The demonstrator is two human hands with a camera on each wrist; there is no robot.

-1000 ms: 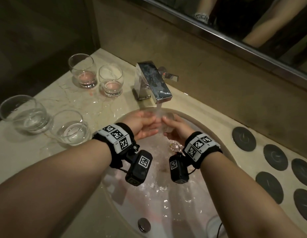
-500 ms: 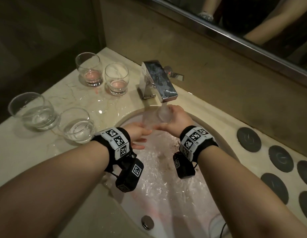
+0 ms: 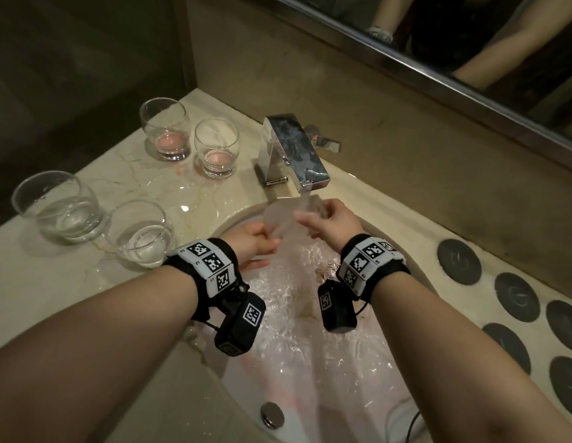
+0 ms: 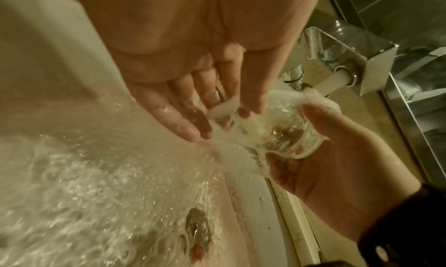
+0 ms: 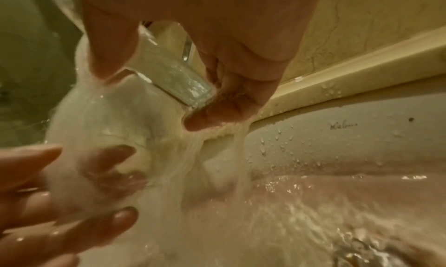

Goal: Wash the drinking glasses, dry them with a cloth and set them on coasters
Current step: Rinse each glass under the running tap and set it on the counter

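A clear drinking glass (image 3: 283, 219) lies tilted on its side under the running tap (image 3: 297, 151), over the sink (image 3: 358, 394). My right hand (image 3: 329, 219) grips it by the base, thumb on one side and fingers on the other (image 4: 296, 135). My left hand (image 3: 265, 241) reaches in from the left with straight fingers (image 4: 190, 122) whose tips touch the glass's mouth. Water pours over the glass (image 5: 115, 137) and both hands, blurring the rim. Several dark round coasters (image 3: 459, 262) lie on the counter at the right.
Two glasses with pink dregs (image 3: 165, 132) (image 3: 217, 148) stand left of the tap. Two glasses holding clear water (image 3: 59, 206) (image 3: 140, 233) stand nearer on the wet marble counter. The basin is awash, its drain plug (image 3: 272, 414) near me. A mirror runs along the back wall.
My right hand lifted the glass up under the spout and tipped it on its side. My left hand came off it, then returned with its fingertips at the mouth.
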